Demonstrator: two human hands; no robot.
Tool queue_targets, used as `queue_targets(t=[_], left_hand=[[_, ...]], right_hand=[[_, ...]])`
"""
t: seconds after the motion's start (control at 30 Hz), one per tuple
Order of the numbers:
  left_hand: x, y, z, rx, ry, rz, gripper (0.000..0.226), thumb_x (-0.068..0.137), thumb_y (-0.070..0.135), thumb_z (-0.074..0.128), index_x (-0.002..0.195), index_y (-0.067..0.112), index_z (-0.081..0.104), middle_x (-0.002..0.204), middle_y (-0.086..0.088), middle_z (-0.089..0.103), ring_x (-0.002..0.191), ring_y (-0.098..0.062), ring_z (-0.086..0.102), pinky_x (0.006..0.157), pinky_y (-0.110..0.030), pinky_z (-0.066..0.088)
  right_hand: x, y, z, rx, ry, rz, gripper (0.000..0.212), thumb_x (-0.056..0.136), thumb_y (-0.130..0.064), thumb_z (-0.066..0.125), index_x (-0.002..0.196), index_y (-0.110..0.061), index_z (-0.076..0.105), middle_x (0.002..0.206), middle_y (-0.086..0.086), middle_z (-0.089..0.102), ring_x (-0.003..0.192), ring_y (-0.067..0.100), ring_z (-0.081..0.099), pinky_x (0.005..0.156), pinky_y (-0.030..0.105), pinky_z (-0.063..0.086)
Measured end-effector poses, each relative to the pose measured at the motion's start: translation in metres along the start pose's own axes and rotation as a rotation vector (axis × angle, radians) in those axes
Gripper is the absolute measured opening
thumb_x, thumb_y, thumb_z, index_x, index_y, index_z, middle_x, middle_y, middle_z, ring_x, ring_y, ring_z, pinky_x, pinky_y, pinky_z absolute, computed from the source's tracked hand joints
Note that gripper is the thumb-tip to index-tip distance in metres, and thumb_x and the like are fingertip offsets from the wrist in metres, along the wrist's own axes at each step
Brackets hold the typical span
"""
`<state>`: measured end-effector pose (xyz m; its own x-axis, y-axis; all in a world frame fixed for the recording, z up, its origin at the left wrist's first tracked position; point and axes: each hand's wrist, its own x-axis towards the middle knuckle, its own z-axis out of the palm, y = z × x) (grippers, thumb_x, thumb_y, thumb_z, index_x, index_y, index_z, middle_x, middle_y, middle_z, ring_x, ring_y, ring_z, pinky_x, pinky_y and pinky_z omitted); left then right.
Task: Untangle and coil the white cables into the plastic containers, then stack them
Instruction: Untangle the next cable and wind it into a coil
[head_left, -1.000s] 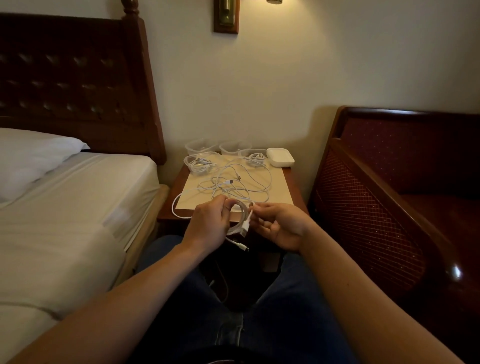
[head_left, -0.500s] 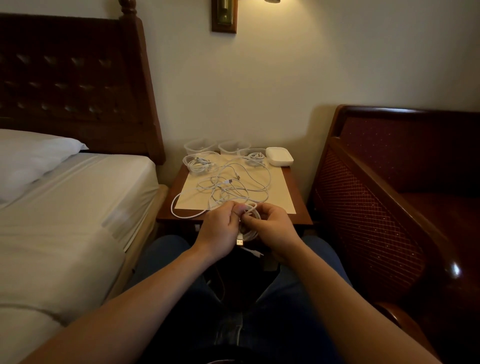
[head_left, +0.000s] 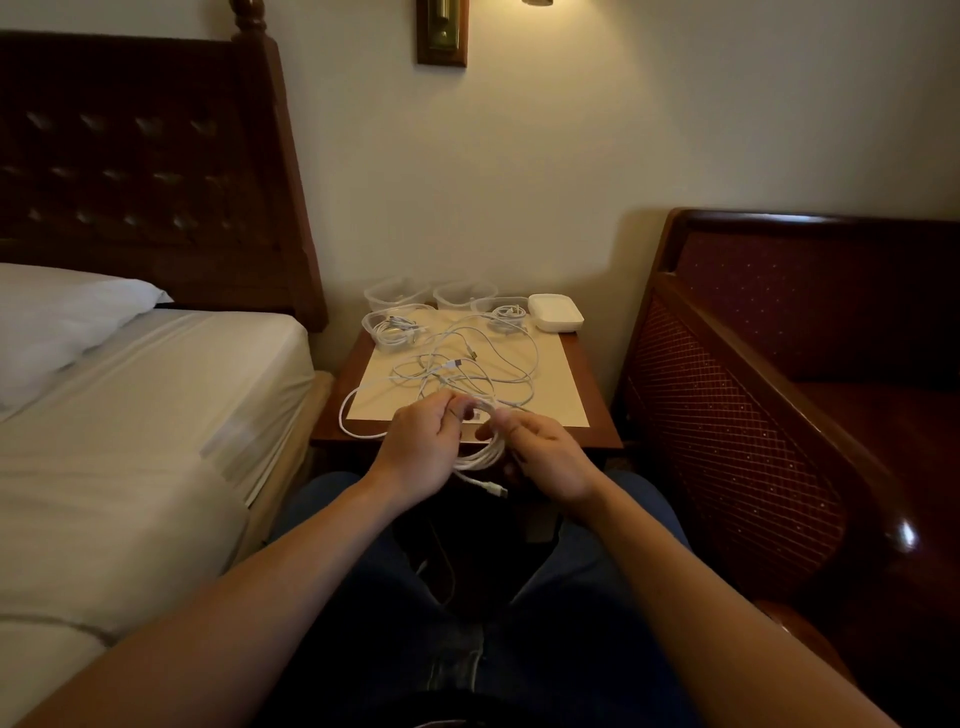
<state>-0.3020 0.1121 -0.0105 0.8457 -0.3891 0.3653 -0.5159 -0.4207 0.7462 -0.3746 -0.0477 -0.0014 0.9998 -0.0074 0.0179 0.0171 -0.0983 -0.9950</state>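
Both hands grip one partly wound cable coil (head_left: 480, 451) at the near edge of the nightstand (head_left: 597, 415). Left hand (head_left: 423, 447): fingers curled, thumb and fingertips pinching the top of the coil. Right hand (head_left: 540, 457): fingers curled round the coil's right side, pinching the strands near the top. A connector end (head_left: 493, 489) hangs from the bottom of the coil, between the wrists and above the person's lap.

Surroundings, largest first:

1. Bed (head_left: 130, 415) with white sheet, left of the nightstand; a white pillow (head_left: 62, 317) lies at its head against a dark tufted headboard (head_left: 145, 171).
2. Wooden-framed red upholstered seat (head_left: 779, 389), right of the nightstand.
3. Nightstand, against the wall between bed and seat, topped with a pale mat (head_left: 561, 395).
4. Loose tangle of white cables (head_left: 467, 369), spread across the mat; one loop (head_left: 348, 415) overhangs the left edge of the nightstand. The tangle runs to the coil held in the hands.
5. Clear plastic containers at the rear of the nightstand: one at rear left (head_left: 395, 293) and one at rear centre (head_left: 462, 293), contents not discernible; one at front left (head_left: 395, 327) holding a coiled white cable; one at right (head_left: 506, 314) holding another coiled white cable.
6. White lidded container (head_left: 555, 312), just beside the right-hand cable container, at the rear right corner.
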Motion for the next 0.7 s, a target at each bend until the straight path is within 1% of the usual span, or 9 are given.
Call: queue_targets(t=[0.07,0.13,0.17,0.23,0.3,0.4,0.43,0.5,0.7], left_hand=[[0.004,-0.004,-0.004,0.01,-0.003,-0.02,0.031,0.106,0.035,0.046,0.098,0.016,0.07,0.088,0.006,0.07,0.086,-0.013,0.065,0.076,-0.038,0.052],[0.009,-0.006,-0.011,0.038,-0.033,-0.014,0.031,0.106,0.034,0.046,0.1,0.016,0.071,0.088,0.006,0.07,0.086,-0.013,0.064,0.076,-0.035,0.05],[0.013,-0.006,-0.015,0.056,-0.053,0.004,0.03,0.106,0.033,0.046,0.101,0.017,0.071,0.088,0.007,0.069,0.085,-0.01,0.063,0.074,-0.03,0.049],[0.019,-0.004,-0.023,0.094,-0.105,0.068,0.028,0.105,0.031,0.047,0.104,0.018,0.072,0.091,0.008,0.07,0.086,-0.007,0.063,0.073,-0.026,0.048],[0.021,-0.001,-0.024,0.133,-0.131,0.13,0.026,0.105,0.03,0.049,0.107,0.018,0.072,0.094,0.006,0.072,0.087,-0.008,0.064,0.073,-0.028,0.049],[0.021,0.002,-0.019,0.176,-0.125,0.225,0.022,0.104,0.027,0.052,0.106,0.016,0.071,0.089,0.005,0.07,0.081,-0.007,0.062,0.066,-0.025,0.045],[0.021,0.002,-0.017,0.196,-0.136,0.252,0.021,0.104,0.028,0.052,0.105,0.016,0.071,0.086,0.005,0.069,0.078,-0.007,0.06,0.064,-0.024,0.043],[0.02,0.001,-0.014,0.219,-0.156,0.293,0.021,0.104,0.03,0.052,0.104,0.017,0.069,0.083,0.006,0.067,0.074,-0.006,0.059,0.063,-0.023,0.042],[0.021,0.001,-0.011,0.225,-0.141,0.335,0.022,0.104,0.034,0.051,0.103,0.02,0.068,0.082,0.006,0.068,0.073,-0.006,0.06,0.063,-0.027,0.046]], right_hand=[[-0.004,-0.007,0.001,0.122,-0.027,0.071,0.045,0.111,-0.032,0.034,0.094,-0.008,0.068,0.068,-0.004,0.067,0.058,0.005,0.061,0.053,0.017,0.045],[-0.004,-0.009,0.001,0.052,-0.032,0.073,0.046,0.11,-0.034,0.034,0.085,-0.01,0.064,0.064,-0.002,0.059,0.056,0.01,0.053,0.05,0.019,0.04],[-0.003,-0.007,0.001,0.004,-0.038,0.054,0.046,0.11,-0.036,0.035,0.087,-0.008,0.063,0.064,-0.001,0.054,0.055,0.012,0.046,0.049,0.022,0.035],[-0.002,-0.001,-0.002,-0.02,-0.023,0.021,0.043,0.109,-0.038,0.036,0.107,-0.006,0.065,0.065,0.0,0.05,0.053,0.011,0.039,0.048,0.024,0.031],[-0.002,0.002,-0.003,-0.019,-0.003,-0.022,0.034,0.108,-0.038,0.042,0.118,-0.017,0.066,0.063,0.0,0.046,0.05,0.009,0.038,0.045,0.022,0.031],[-0.002,0.003,-0.001,-0.119,0.036,-0.082,0.022,0.105,-0.033,0.053,0.096,-0.025,0.072,0.065,0.003,0.044,0.051,0.009,0.039,0.048,0.023,0.034],[-0.002,0.005,-0.001,-0.16,0.057,-0.083,0.023,0.104,-0.032,0.056,0.091,-0.024,0.073,0.067,0.003,0.048,0.055,0.013,0.042,0.052,0.028,0.036],[-0.002,0.008,-0.005,-0.194,0.07,-0.046,0.022,0.103,-0.03,0.058,0.092,-0.019,0.074,0.073,0.006,0.055,0.065,0.021,0.047,0.06,0.035,0.039],[-0.002,0.005,-0.006,-0.036,0.029,0.011,0.021,0.104,-0.015,0.055,0.112,0.003,0.064,0.081,0.013,0.056,0.059,0.012,0.052,0.051,0.023,0.042]])
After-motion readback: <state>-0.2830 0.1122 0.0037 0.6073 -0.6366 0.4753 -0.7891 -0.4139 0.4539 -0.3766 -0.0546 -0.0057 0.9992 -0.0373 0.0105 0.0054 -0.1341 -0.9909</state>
